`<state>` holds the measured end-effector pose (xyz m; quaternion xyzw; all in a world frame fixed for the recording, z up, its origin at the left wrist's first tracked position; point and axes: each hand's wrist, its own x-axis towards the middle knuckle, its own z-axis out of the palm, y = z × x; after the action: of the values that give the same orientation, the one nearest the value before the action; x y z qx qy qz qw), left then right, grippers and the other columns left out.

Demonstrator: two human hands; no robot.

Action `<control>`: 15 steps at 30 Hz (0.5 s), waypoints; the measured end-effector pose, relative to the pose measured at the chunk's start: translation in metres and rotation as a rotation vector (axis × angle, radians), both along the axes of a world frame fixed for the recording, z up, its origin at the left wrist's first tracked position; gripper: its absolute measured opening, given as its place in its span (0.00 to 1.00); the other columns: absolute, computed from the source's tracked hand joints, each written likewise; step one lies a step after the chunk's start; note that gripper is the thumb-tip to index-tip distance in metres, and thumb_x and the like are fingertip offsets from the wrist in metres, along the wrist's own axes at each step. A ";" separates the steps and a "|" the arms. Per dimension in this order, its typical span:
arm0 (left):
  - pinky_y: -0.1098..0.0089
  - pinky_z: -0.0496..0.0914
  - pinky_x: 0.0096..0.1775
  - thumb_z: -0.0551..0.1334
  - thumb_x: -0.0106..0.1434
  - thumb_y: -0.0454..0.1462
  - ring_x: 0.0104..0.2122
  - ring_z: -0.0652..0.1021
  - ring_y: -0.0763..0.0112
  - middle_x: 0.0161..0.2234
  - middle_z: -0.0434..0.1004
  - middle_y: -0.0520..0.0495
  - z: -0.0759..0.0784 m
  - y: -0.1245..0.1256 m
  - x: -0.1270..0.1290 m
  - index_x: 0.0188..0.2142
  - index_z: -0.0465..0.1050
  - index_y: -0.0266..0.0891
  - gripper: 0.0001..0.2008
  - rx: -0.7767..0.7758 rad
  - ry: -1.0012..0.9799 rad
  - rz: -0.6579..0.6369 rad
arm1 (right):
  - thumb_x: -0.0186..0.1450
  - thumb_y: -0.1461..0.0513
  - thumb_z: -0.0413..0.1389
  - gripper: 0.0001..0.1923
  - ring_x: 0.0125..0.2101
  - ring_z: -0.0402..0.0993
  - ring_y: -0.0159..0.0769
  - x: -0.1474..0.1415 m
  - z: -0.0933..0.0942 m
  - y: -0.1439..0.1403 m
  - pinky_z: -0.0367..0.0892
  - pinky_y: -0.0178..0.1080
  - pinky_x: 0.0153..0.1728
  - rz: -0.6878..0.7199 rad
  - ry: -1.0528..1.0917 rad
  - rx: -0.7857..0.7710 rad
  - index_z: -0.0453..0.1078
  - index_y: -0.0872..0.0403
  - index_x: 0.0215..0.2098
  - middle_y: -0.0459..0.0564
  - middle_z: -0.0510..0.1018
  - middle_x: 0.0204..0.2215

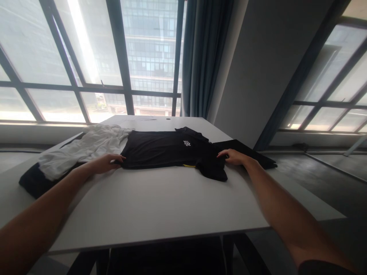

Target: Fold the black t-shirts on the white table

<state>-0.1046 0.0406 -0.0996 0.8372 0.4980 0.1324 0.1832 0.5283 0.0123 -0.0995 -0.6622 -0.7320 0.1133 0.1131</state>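
Note:
A black T-shirt [160,149] with white lettering on its chest lies flat on the white table [160,206]. Its hem is toward the left and its sleeves toward the right. At the near hem corner, my left hand [107,163] pinches the cloth between thumb and fingers. My right hand [233,156] pinches the shirt at its right end, by the collar and shoulder. A small yellow strip [189,165] shows along the near edge beside the sleeve.
White crumpled cloth [86,147] rests over dark cloth [34,179] on the left. Folded black cloth [249,152] lies at the table's right edge. A dark chair [166,259] stands against the near side. Windows and a curtain [200,57] are behind the table.

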 end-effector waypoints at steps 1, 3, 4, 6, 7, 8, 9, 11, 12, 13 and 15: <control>0.58 0.67 0.58 0.55 0.46 0.71 0.56 0.75 0.51 0.55 0.78 0.41 0.000 0.000 0.003 0.40 0.81 0.44 0.40 0.031 -0.005 0.016 | 0.54 0.63 0.58 0.20 0.55 0.74 0.48 -0.002 0.001 0.000 0.64 0.44 0.60 0.014 0.038 0.005 0.82 0.49 0.44 0.50 0.79 0.53; 0.57 0.67 0.57 0.54 0.48 0.71 0.53 0.76 0.51 0.53 0.80 0.41 0.004 -0.002 0.005 0.42 0.80 0.43 0.41 0.072 -0.027 0.029 | 0.58 0.61 0.56 0.18 0.54 0.74 0.47 -0.004 0.002 -0.002 0.64 0.44 0.59 0.041 0.143 -0.009 0.81 0.51 0.44 0.52 0.80 0.51; 0.58 0.68 0.56 0.54 0.49 0.71 0.51 0.76 0.52 0.52 0.80 0.41 0.007 -0.004 0.004 0.43 0.79 0.42 0.42 0.084 -0.046 0.031 | 0.59 0.60 0.55 0.18 0.52 0.75 0.46 -0.004 0.003 -0.002 0.65 0.44 0.58 0.035 0.196 -0.004 0.80 0.52 0.45 0.52 0.81 0.50; 0.60 0.69 0.53 0.55 0.49 0.71 0.47 0.77 0.54 0.47 0.83 0.42 0.015 -0.007 -0.001 0.42 0.79 0.40 0.42 0.089 -0.080 0.038 | 0.62 0.57 0.53 0.19 0.49 0.77 0.45 0.000 0.005 -0.004 0.68 0.43 0.56 0.017 0.283 0.012 0.79 0.52 0.46 0.52 0.82 0.46; 0.61 0.70 0.51 0.56 0.48 0.70 0.45 0.77 0.55 0.43 0.83 0.43 0.019 -0.008 -0.004 0.41 0.79 0.39 0.41 0.078 -0.086 0.048 | 0.62 0.56 0.53 0.19 0.48 0.77 0.45 0.002 0.006 -0.005 0.68 0.44 0.55 0.009 0.312 0.024 0.79 0.52 0.46 0.52 0.83 0.45; 0.62 0.71 0.49 0.57 0.48 0.70 0.42 0.78 0.56 0.39 0.83 0.44 0.021 -0.010 -0.008 0.39 0.79 0.38 0.40 0.060 -0.086 0.062 | 0.62 0.55 0.53 0.19 0.47 0.77 0.45 0.005 0.007 -0.007 0.69 0.44 0.54 0.001 0.332 0.042 0.79 0.53 0.46 0.52 0.83 0.43; 0.62 0.72 0.47 0.58 0.48 0.70 0.39 0.77 0.58 0.35 0.83 0.45 0.023 -0.010 -0.012 0.37 0.79 0.38 0.39 0.035 -0.084 0.074 | 0.62 0.54 0.53 0.19 0.46 0.77 0.46 0.007 0.008 -0.008 0.69 0.44 0.54 -0.009 0.344 0.059 0.79 0.53 0.45 0.52 0.83 0.41; 0.63 0.72 0.44 0.60 0.47 0.67 0.37 0.77 0.58 0.33 0.82 0.47 0.024 -0.010 -0.018 0.36 0.79 0.38 0.36 -0.025 -0.085 0.077 | 0.60 0.53 0.55 0.19 0.45 0.77 0.46 0.009 0.011 -0.009 0.69 0.44 0.52 -0.017 0.354 0.057 0.79 0.53 0.43 0.51 0.83 0.40; 0.63 0.72 0.44 0.62 0.47 0.66 0.37 0.77 0.58 0.33 0.82 0.46 0.024 -0.009 -0.020 0.36 0.79 0.38 0.35 -0.057 -0.087 0.067 | 0.59 0.54 0.56 0.18 0.45 0.77 0.46 0.009 0.012 -0.010 0.70 0.44 0.52 -0.013 0.348 0.026 0.79 0.53 0.42 0.52 0.83 0.39; 0.63 0.72 0.44 0.63 0.47 0.64 0.38 0.78 0.58 0.34 0.83 0.46 0.023 -0.008 -0.021 0.37 0.80 0.38 0.33 -0.085 -0.084 0.052 | 0.57 0.55 0.58 0.17 0.45 0.77 0.47 0.007 0.013 -0.011 0.70 0.45 0.52 -0.002 0.332 -0.020 0.79 0.53 0.41 0.52 0.83 0.39; 0.62 0.72 0.45 0.66 0.47 0.60 0.39 0.79 0.57 0.37 0.84 0.44 0.021 -0.006 -0.022 0.39 0.81 0.38 0.31 -0.127 -0.060 0.012 | 0.51 0.59 0.62 0.19 0.46 0.77 0.48 0.001 0.016 -0.012 0.69 0.45 0.53 0.040 0.272 -0.118 0.79 0.53 0.42 0.52 0.83 0.41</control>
<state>-0.1271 0.0343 -0.0790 0.8164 0.5049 0.1265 0.2502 0.5297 0.0002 -0.0837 -0.6317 -0.7148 0.2471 0.1699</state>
